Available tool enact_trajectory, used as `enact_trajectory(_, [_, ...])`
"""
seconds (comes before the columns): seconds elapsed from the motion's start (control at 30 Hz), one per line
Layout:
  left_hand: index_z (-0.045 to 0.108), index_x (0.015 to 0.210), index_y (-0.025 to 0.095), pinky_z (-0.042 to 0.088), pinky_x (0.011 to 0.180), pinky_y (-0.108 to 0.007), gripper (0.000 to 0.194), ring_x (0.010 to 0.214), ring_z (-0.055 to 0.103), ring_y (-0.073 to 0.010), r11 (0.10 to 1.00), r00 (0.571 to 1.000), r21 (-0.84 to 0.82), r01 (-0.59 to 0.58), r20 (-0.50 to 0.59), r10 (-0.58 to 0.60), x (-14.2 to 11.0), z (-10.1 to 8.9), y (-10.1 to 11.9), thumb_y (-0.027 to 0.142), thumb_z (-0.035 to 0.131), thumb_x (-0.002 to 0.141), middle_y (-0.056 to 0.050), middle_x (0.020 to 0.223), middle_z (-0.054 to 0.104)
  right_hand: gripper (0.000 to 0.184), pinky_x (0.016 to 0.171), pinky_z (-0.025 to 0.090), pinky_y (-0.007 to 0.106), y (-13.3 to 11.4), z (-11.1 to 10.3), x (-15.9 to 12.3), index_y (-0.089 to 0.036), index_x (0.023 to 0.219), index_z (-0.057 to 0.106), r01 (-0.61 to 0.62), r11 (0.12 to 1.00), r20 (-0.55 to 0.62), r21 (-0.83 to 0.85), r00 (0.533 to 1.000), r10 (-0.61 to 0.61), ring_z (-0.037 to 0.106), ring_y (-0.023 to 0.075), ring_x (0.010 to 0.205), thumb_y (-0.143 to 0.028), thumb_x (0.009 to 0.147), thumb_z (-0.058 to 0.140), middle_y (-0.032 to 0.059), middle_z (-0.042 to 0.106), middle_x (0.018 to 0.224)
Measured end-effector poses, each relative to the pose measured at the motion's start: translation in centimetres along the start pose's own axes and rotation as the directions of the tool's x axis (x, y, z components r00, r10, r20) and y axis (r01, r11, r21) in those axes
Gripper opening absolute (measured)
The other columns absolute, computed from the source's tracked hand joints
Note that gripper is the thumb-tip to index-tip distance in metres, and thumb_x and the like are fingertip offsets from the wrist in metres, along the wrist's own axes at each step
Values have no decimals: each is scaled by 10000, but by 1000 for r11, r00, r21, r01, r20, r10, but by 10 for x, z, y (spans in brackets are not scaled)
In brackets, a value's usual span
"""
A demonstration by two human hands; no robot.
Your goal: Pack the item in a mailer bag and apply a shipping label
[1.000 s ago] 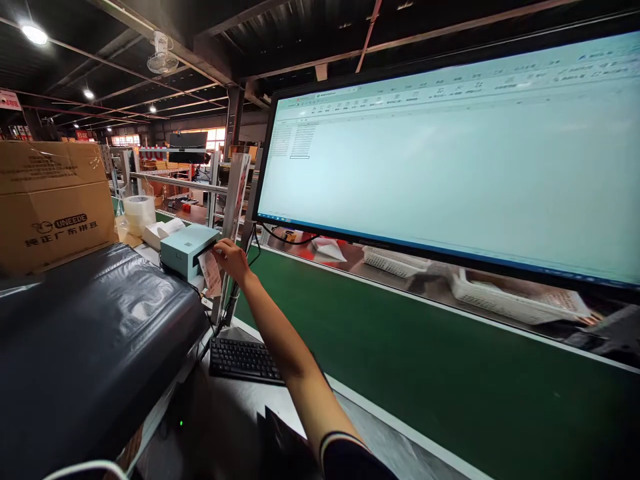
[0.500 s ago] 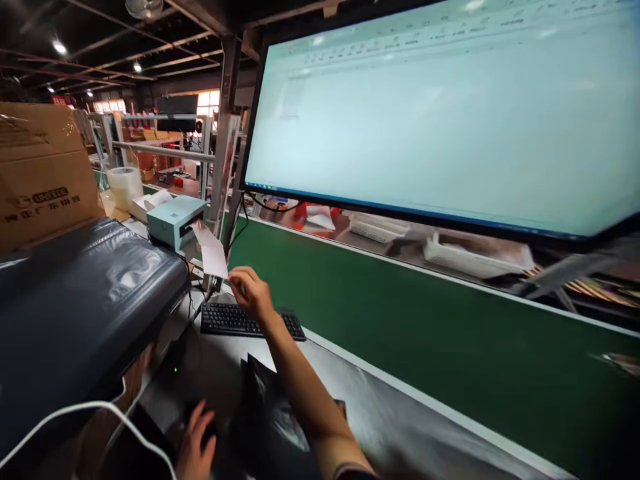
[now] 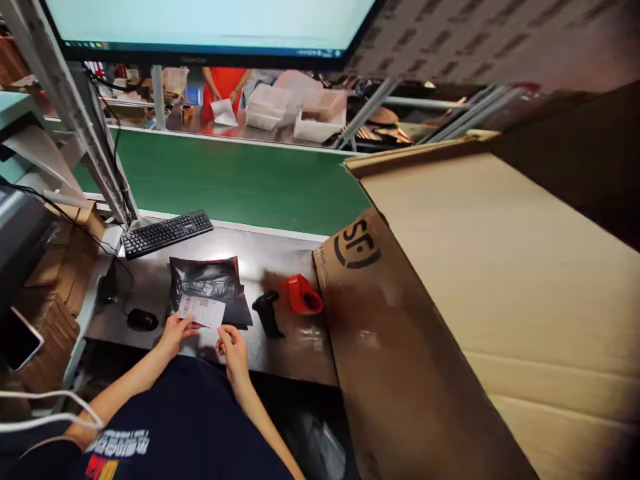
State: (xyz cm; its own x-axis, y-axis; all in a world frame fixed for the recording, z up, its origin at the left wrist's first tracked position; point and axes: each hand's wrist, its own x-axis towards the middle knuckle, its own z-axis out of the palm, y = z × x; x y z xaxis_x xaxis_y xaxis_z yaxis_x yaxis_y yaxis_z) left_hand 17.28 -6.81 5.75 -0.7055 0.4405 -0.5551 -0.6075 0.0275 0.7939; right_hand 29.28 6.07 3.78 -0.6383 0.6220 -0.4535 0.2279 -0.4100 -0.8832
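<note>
A white printed shipping label (image 3: 203, 311) is stretched between my two hands, low over a black plastic mailing bag (image 3: 205, 277) on the metal table. My left hand (image 3: 175, 333) pinches the label's lower left edge. At its lower right corner, the fingertips of my right hand (image 3: 233, 345) are pressed together on the label. To the right of the bag lies a black handheld barcode scanner (image 3: 269, 313). A red tape dispenser (image 3: 303, 295) sits just beyond the scanner. Left of the bag rests a black computer mouse (image 3: 143, 319).
A black keyboard (image 3: 167, 233) lies at the table's back left, before a green conveyor belt (image 3: 235, 180). A large open cardboard box (image 3: 400, 347) blocks the right side. The monitor (image 3: 200, 30) hangs above. Across the belt, a person in red (image 3: 225, 87) holds white paper.
My view has turned right and downward. My right hand has come from the printer's paper strip to the bag, where both hands now hold a label. My left hand was open and low before.
</note>
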Motion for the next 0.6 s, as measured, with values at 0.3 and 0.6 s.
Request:
enact_trajectory(0.3, [718,921,171,459,787,-345,289,856,631,-237,441,827,701,-561,443,347,22,-1,25,434,605,882,-70,918,685,286,1104,421,539,-43,-37,52,-250,928,755,503,779,254,-375,864,-435,626,339,1173,-453,733,804,115,731,1151])
enact_trajectory(0.6, [651,1313,117,511,878,-365,380,849,681,-221,477,924,848,-233,39,381,77,6,97,299,606,983,-115,1230,702,218,938,535,419,-49,8,158,-193,672,638,337,849,213,-407,939,-271,649,246,955,-379,785,656,105,709,892])
